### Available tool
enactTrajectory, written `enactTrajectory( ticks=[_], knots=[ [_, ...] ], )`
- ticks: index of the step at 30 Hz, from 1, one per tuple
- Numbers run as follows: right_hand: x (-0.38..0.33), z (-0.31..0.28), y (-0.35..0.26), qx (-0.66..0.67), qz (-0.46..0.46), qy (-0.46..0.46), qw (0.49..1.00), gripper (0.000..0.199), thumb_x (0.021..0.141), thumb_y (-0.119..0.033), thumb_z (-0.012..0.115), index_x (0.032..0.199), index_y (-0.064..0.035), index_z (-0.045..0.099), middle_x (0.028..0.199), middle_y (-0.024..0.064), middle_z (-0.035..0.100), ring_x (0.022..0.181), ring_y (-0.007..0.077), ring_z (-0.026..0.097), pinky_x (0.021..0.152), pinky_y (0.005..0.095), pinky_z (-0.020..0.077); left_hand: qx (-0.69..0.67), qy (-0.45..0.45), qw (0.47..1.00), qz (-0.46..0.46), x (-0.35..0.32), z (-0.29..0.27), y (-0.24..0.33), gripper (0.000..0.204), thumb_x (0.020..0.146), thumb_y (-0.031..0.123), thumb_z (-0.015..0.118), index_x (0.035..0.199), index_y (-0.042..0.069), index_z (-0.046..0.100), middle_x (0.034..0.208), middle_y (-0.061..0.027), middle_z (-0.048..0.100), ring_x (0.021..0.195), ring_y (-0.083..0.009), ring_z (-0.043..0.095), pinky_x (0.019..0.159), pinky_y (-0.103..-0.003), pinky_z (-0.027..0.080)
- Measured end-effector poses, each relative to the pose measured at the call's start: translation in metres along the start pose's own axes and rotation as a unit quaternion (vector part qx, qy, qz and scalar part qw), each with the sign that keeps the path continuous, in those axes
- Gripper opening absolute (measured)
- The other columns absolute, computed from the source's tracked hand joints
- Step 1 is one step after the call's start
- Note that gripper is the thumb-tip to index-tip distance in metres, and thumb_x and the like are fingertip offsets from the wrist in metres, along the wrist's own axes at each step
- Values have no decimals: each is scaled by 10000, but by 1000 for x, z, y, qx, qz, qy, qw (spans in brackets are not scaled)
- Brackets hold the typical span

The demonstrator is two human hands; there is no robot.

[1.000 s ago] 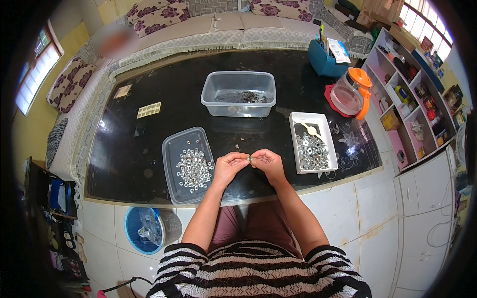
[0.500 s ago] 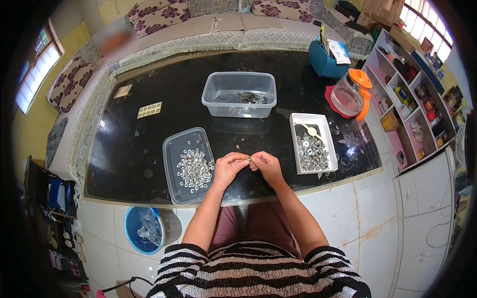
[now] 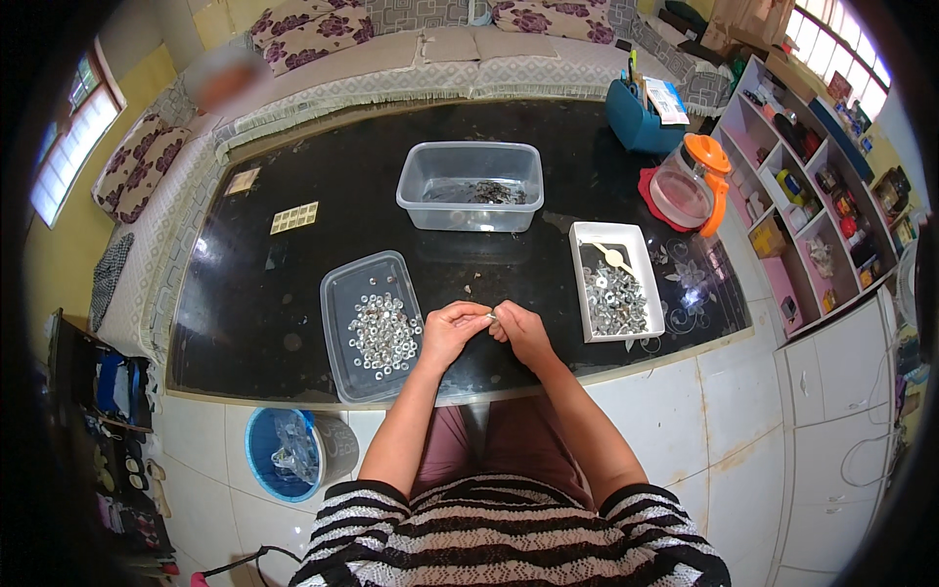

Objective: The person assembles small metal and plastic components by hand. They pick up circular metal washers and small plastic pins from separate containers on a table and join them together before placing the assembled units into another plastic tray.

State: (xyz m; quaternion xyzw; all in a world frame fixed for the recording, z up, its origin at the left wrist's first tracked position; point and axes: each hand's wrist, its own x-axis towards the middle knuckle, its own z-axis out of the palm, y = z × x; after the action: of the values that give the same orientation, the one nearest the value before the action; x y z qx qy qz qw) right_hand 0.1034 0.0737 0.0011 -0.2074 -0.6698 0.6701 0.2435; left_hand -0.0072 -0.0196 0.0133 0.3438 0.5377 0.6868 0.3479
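Note:
Both hands meet at the near edge of the black table. My left hand [image 3: 454,328] pinches a small silvery metal fastener [image 3: 492,316], and the closed fingers of my right hand [image 3: 520,333] grip it from the other side. Fingers cover most of it, so its exact kind is hidden. Beside my left hand lies a clear plastic lid [image 3: 337,338] bearing many loose metal nuts [image 3: 380,333]. To the right of my right hand stands a white open box [image 3: 657,311] of small metal hardware [image 3: 614,301], with a cream plastic spoon [image 3: 613,256] on top.
Beyond my hands a clear plastic tub [image 3: 469,217] holds small dark pieces. At the right are a glass jug [image 3: 682,193] with orange lid and handle and a teal holder [image 3: 631,119]. A blue bin [image 3: 256,455] stands on the floor. A person sits at the far left.
My right hand has turned slightly and shifted a little left around the fastener. My left hand stays almost still, and the containers keep their places.

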Motion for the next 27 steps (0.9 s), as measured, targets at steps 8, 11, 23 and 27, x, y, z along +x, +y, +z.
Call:
enactTrajectory(
  ticks=[8, 11, 23, 27],
  knots=[
    [-1, 1, -3, 61, 7, -24, 998, 249, 849, -194, 383, 710, -15, 489, 633, 13, 495, 563, 60, 438, 531, 185, 367, -32, 7, 998, -55, 2, 1, 3, 133, 713, 7, 591, 841, -29, 582, 751, -51, 581, 682, -83, 540, 640, -189, 442],
    [-1, 3, -3, 34, -6, -2, 999, 258, 834, -209, 393, 699, -14, 493, 606, 40, 509, 544, 79, 468, 529, 206, 393, -40, 10, 997, -60, 1, 2, 4, 132, 714, 8, 589, 842, -25, 583, 741, -43, 582, 677, -80, 538, 633, -185, 440],
    [-3, 9, -9, -121, -88, 61, 987, 209, 838, -170, 376, 704, -29, 452, 554, 26, 459, 497, 90, 432, 485, 216, 365, -53, 2, 996, -69, 3, 0, 1, 117, 702, 5, 595, 815, -23, 585, 701, -37, 582, 615, -61, 520, 576, -168, 425],
    [-4, 7, -6, -178, -149, 55, 971, 207, 840, -167, 369, 704, -27, 439, 531, 46, 455, 482, 131, 451, 490, 243, 373, -26, 4, 997, -68, 1, 1, 3, 111, 704, 11, 598, 809, -22, 587, 709, -38, 583, 619, -61, 522, 580, -169, 426]
  ],
)
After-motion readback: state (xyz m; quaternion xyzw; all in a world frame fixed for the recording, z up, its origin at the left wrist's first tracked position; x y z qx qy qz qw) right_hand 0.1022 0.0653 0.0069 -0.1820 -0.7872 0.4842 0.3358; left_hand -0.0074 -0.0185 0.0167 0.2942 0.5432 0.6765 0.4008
